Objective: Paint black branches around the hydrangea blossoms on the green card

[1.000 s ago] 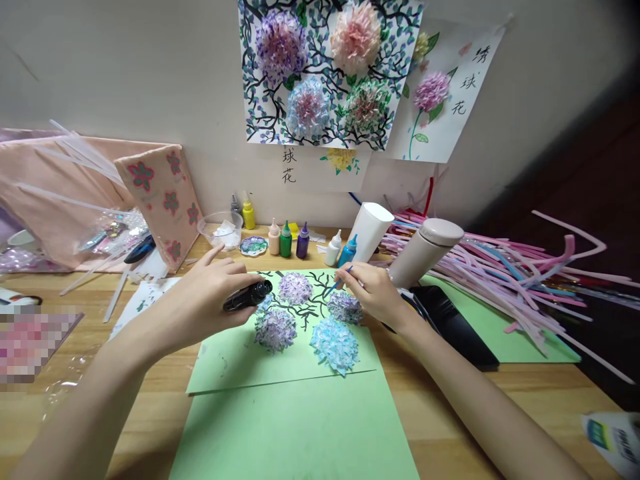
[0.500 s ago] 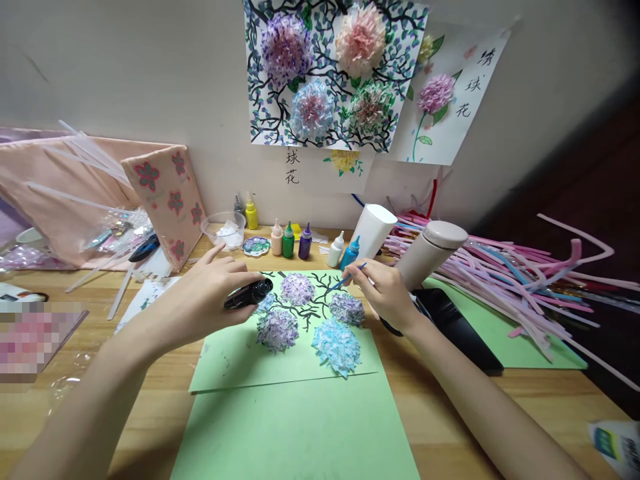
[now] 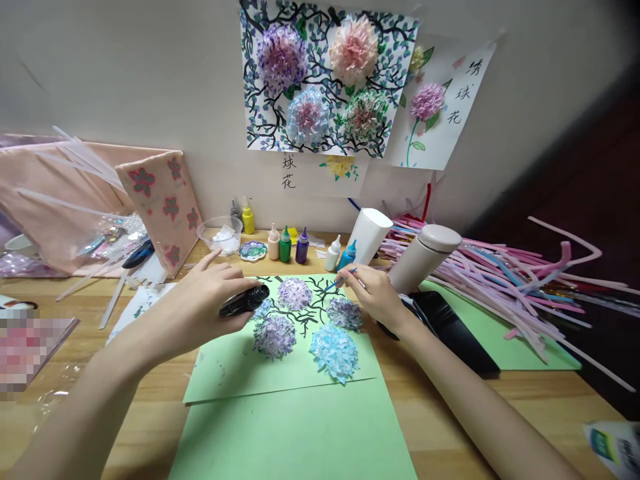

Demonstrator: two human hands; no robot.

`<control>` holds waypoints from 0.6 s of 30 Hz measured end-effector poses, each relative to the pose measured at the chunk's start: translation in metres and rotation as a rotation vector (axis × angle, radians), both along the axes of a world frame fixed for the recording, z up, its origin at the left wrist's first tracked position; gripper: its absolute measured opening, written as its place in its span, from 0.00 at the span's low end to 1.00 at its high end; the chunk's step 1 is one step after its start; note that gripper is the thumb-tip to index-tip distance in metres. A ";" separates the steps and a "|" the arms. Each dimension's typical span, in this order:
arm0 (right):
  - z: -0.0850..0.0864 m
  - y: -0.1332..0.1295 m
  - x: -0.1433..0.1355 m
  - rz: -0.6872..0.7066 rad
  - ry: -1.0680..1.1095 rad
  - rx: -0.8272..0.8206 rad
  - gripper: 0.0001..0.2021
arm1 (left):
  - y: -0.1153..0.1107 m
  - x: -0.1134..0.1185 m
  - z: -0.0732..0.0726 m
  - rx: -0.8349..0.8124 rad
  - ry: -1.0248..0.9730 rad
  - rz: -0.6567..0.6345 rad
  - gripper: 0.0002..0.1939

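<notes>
My left hand (image 3: 213,297) is closed round a black bottle (image 3: 244,301) with its open mouth facing right, above the left side of the green paper (image 3: 230,367). Between the fingers of my right hand (image 3: 370,290) is a thin blue brush (image 3: 341,280), its tip at the black painted branches near the paper's upper right. Several paper flowers sit on the sheet: a light purple one (image 3: 295,294) at the top, a purple one (image 3: 275,337) at lower left, a grey-purple one (image 3: 345,313) at right, and a blue one (image 3: 335,352) at lower right.
Small paint bottles (image 3: 285,245), a palette (image 3: 253,251) and a clear bowl (image 3: 220,237) line the wall. At right are a white cup (image 3: 371,235), a thermos (image 3: 425,257), a black phone (image 3: 455,333) and pipe cleaners (image 3: 505,280). A pink fabric box (image 3: 160,207) stands at left.
The camera view has shifted slightly, so the scene sits a little further left and lower. Both hands keep their holds, with the brush tip still at the branches.
</notes>
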State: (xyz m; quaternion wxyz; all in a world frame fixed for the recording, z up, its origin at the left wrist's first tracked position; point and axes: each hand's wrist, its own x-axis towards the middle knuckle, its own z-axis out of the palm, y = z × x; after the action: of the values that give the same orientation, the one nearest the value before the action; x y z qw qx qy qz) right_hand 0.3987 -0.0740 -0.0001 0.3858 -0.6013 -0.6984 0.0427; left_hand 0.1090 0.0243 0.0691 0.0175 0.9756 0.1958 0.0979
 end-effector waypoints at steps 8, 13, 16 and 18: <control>0.003 -0.001 0.002 -0.005 -0.011 -0.006 0.14 | 0.000 0.000 -0.003 -0.018 -0.009 0.006 0.15; 0.004 0.001 0.003 -0.015 -0.036 -0.018 0.16 | 0.000 -0.001 -0.004 -0.017 -0.011 0.007 0.15; 0.007 0.000 0.002 -0.010 -0.034 -0.012 0.16 | 0.001 -0.001 -0.004 -0.019 -0.019 0.003 0.15; 0.010 -0.002 0.002 -0.009 -0.010 0.016 0.15 | 0.001 -0.001 -0.004 -0.021 -0.024 0.000 0.15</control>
State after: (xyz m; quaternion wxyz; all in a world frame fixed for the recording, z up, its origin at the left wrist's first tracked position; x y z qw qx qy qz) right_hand 0.4002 -0.0764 0.0100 0.3872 -0.6014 -0.6981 0.0326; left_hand 0.1081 0.0257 0.0650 0.0299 0.9741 0.1964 0.1077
